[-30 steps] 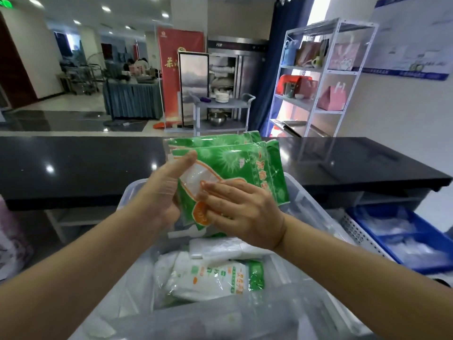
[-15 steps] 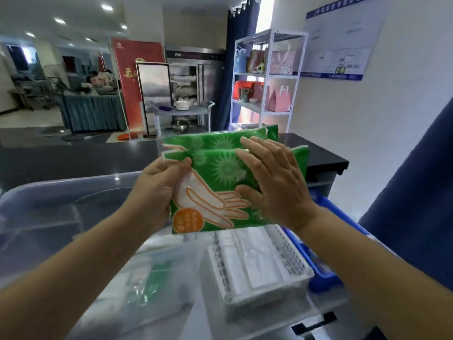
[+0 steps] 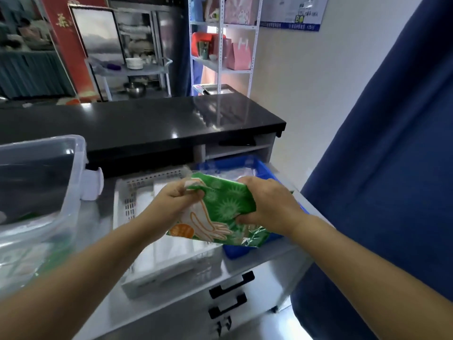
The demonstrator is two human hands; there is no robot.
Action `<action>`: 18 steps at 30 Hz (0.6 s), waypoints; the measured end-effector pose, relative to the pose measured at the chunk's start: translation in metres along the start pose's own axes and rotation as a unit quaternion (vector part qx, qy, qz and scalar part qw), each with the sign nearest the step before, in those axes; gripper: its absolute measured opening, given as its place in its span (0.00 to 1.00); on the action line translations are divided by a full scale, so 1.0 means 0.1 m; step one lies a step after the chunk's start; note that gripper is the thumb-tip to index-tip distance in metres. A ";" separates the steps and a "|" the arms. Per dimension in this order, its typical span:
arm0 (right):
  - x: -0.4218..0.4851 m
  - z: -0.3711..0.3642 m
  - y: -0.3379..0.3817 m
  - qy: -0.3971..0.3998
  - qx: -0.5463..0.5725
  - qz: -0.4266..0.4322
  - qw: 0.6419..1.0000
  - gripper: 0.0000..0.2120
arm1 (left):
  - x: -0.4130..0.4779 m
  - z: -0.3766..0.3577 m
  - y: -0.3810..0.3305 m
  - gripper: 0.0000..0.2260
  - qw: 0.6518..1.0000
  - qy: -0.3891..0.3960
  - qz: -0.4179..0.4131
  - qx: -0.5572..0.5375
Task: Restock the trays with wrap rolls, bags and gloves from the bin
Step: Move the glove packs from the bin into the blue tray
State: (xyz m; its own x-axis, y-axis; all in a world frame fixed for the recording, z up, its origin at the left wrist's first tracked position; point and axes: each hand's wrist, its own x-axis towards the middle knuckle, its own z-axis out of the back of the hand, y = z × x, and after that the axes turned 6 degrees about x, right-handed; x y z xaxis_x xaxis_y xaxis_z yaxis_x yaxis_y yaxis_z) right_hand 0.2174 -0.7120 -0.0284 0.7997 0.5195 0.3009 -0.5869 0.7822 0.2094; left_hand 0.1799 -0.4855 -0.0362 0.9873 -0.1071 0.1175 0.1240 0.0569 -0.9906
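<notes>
**Glove packs hanging over the two trays**

You are holding the green glove packs (image 3: 225,204) in both hands, above the line where the white tray (image 3: 127,200) is meeting the blue tray (image 3: 235,251), and clear of both. Your left hand (image 3: 175,201) is pinching the near-left corner with curled fingers. Your right hand (image 3: 267,204) is wrapping over the far-right edge, fingers on top and thumb tucking underneath. Gripping at opposite ends is, I judge, stopping the slippery, floppy film from sagging or sliding apart. The tilt, with the printed face toward you, is letting you steer the stack down flat.

Counting what is in play: two hands, both occupied. The packs are looking like two stacked together, though the crumpled film at the near edge is making that hard to confirm. Two trays are sitting side by side on the steel worktop (image 3: 137,312), white on the left and blue on the right, each already carrying pale plastic goods. One clear bin (image 3: 76,153) is standing at the left, just beside the white tray, probably so each transfer is staying short. Two black drawer handles (image 3: 231,284) are showing below the worktop's near edge.

You are reaching the placing step, and which tray you are aiming for cannot be told yet
</notes>
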 end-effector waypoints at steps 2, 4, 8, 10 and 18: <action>0.09 -0.03 -0.20 -0.004 -0.013 -0.022 1.000 0.28 | 0.24 -0.12 0.11 0.14 1.000 -0.005 0.004 0.003; 0.19 -0.04 -0.43 -0.010 -0.020 -0.030 0.999 0.23 | 0.48 -0.23 0.22 0.14 1.000 -0.003 0.003 -0.002; 0.48 -0.01 -0.88 0.007 -0.044 -0.027 0.999 0.20 | 0.98 -0.36 0.43 0.08 0.999 0.016 0.011 -0.025; 0.64 0.04 -1.08 0.014 -0.071 -0.025 0.997 0.19 | 1.22 -0.38 0.52 0.08 1.000 0.014 0.009 0.000; 1.28 0.02 -1.84 -0.028 -0.160 -0.092 0.982 0.20 | 2.20 -0.15 1.19 0.14 0.972 -0.118 0.094 0.182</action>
State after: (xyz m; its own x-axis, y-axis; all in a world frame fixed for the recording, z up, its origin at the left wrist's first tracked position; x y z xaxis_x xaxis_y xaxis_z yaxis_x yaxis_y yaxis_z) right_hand 0.4275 -0.7899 -0.0260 0.8749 0.3464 0.3385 -0.3563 0.9337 -0.0348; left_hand 0.4108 -0.5171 -0.1294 0.9858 0.1679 -0.0086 -0.0771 0.4058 -0.9107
